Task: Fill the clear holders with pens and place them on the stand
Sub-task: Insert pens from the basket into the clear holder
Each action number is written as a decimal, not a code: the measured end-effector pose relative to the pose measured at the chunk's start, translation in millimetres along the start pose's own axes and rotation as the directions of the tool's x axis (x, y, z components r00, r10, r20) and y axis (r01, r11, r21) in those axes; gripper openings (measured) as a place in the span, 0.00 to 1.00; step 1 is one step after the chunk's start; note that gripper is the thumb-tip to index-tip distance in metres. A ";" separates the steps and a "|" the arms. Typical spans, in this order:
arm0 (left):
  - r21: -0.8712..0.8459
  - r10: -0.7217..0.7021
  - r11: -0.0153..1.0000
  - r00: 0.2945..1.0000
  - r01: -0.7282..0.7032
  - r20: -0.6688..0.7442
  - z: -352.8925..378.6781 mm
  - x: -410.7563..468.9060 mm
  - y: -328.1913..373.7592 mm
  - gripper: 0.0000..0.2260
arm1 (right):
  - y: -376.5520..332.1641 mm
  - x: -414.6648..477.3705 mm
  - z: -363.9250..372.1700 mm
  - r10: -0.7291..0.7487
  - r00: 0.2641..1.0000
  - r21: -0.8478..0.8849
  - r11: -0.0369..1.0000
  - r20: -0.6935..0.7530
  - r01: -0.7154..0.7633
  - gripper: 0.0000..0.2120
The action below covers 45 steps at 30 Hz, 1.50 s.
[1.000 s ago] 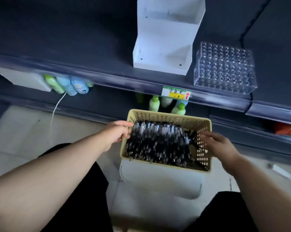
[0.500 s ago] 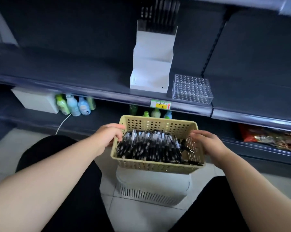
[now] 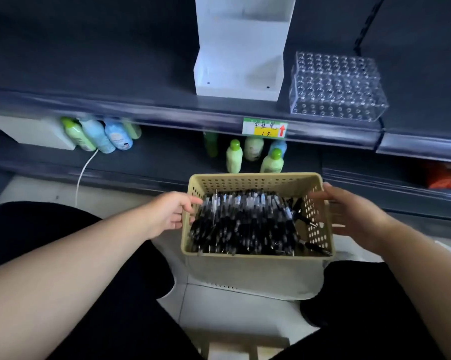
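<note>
Head view: a dark shelf (image 3: 115, 74) is seen from above, with two bare forearms reaching toward it.
Basket: a beige perforated basket (image 3: 247, 181) is placed on a white bin (image 3: 245, 274), in front of the shelf and between the two hands.
Pens: many black pens (image 3: 245, 219) are laid inside the basket, mostly side by side; a few are lying crooked at its right end.
Grip of the left hand (image 3: 167, 213): the left wall of the basket is held, the thumb being put over the rim and the fingers curled at the outside.
Grip of the right hand (image 3: 354, 214): the hand is laid at the right wall of the basket with the fingers rather stretched; it is blurred, so it cannot be told if the wall is really clasped.
Clear holder: a clear holder (image 3: 336, 87) with rows of holes is set on the shelf, no pens in it, just beside the stand on its right.
Stand: a white stepped stand (image 3: 240, 53) is placed on the shelf, behind the basket.
Lower shelf: green and blue bottles (image 3: 233, 157) are kept under a yellow price label (image 3: 264, 127).
</note>
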<state>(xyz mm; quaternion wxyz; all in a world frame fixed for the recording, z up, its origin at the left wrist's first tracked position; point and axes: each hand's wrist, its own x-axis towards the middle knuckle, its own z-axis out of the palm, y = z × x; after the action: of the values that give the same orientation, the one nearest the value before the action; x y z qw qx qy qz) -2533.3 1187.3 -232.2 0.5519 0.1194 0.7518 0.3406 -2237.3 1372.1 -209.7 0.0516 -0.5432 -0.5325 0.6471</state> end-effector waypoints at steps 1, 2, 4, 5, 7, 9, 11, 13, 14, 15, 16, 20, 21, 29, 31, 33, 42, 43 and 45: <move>0.001 0.005 1.000 1.000 -0.005 0.014 -1.8 0.1 -3.5 0.16 | 3.2 1.1 -2.0 0.008 1.000 -0.005 1.000 0.018 -0.008 0.19; 0.003 0.007 1.000 1.000 -0.007 0.026 -3.2 0.0 -6.0 0.16 | 5.5 1.4 -2.7 0.016 0.999 -0.013 1.000 0.036 -0.016 0.19; 0.010 0.018 1.000 0.999 -0.018 0.034 -2.0 -1.0 -7.6 0.17 | 7.1 -0.2 -1.9 0.036 0.999 -0.014 0.999 0.040 -0.035 0.19; 0.008 0.028 1.000 0.999 -0.028 0.021 0.3 -1.3 -7.1 0.17 | 7.2 0.2 0.1 0.040 0.999 -0.025 0.999 0.026 -0.039 0.19; 0.010 0.037 0.999 0.999 -0.037 -0.011 9.2 0.7 -4.7 0.16 | 7.1 3.8 6.4 0.042 0.999 -0.071 0.997 -0.026 -0.043 0.18; 0.035 0.017 0.999 0.999 -0.015 -0.034 20.6 2.5 -7.1 0.16 | 10.3 9.4 13.8 0.046 0.997 -0.104 0.993 -0.062 -0.052 0.17; 0.033 0.010 0.999 0.998 -0.009 -0.056 27.1 3.5 -9.8 0.15 | 13.6 11.4 16.7 0.049 0.996 -0.108 0.993 -0.078 -0.057 0.18; 0.022 0.014 1.000 0.998 -0.012 -0.061 26.5 5.0 -9.9 0.15 | 16.3 11.6 15.9 0.070 0.994 -0.102 0.992 -0.082 -0.079 0.18; 0.021 0.016 1.000 0.998 -0.015 -0.056 25.3 6.1 -8.1 0.15 | 17.3 11.8 14.7 0.088 0.993 -0.104 0.990 -0.081 -0.096 0.18; 0.021 0.022 1.000 0.998 -0.020 -0.055 23.5 7.7 -6.0 0.15 | 17.7 12.5 14.1 0.106 0.991 -0.108 0.988 -0.078 -0.115 0.18; 0.022 0.030 0.999 0.998 -0.028 -0.063 22.1 10.2 -3.5 0.15 | 17.6 13.7 14.0 0.125 0.989 -0.115 0.984 -0.079 -0.134 0.18; 0.048 0.070 0.997 0.990 -0.064 -0.126 25.9 20.2 9.0 0.17 | 14.4 18.5 20.5 0.124 0.987 -0.133 0.982 -0.102 -0.137 0.20; 0.047 0.075 0.997 0.987 -0.069 -0.144 27.7 22.9 11.4 0.17 | 14.2 21.0 21.5 0.112 0.987 -0.129 0.983 -0.114 -0.127 0.21; 0.288 0.162 0.952 0.971 -0.106 -0.177 45.6 37.6 16.7 0.10 | 10.6 34.0 29.2 0.002 0.985 -0.282 0.958 -0.170 -0.051 0.10; 0.327 0.185 0.938 0.966 -0.118 -0.182 46.7 38.9 16.0 0.10 | 9.4 36.5 31.9 -0.018 0.981 -0.300 0.953 -0.194 -0.042 0.10; 0.341 0.196 0.932 0.963 -0.125 -0.184 46.2 40.1 15.5 0.11 | 7.3 38.5 34.4 -0.032 0.977 -0.327 0.944 -0.211 -0.040 0.10; 0.352 0.211 0.924 0.966 -0.148 -0.147 47.5 41.6 12.3 0.11 | 6.6 44.4 29.5 -0.045 0.964 -0.374 0.926 -0.264 -0.059 0.10; 0.355 0.217 0.922 0.966 -0.155 -0.143 47.0 42.8 11.7 0.11 | 7.9 44.6 29.8 -0.040 0.964 -0.398 0.915 -0.262 -0.070 0.11; 0.347 0.226 0.923 0.963 -0.164 -0.146 46.5 43.8 11.3 0.10 | 9.0 44.3 30.8 -0.025 0.972 -0.476 0.874 -0.233 -0.091 0.13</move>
<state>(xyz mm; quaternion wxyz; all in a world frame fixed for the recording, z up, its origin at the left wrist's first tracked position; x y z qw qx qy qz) -2509.0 1237.7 -265.1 0.4154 0.2533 0.8302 0.2721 -2274.0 1377.3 -250.0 -0.0351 -0.6197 -0.6581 0.4262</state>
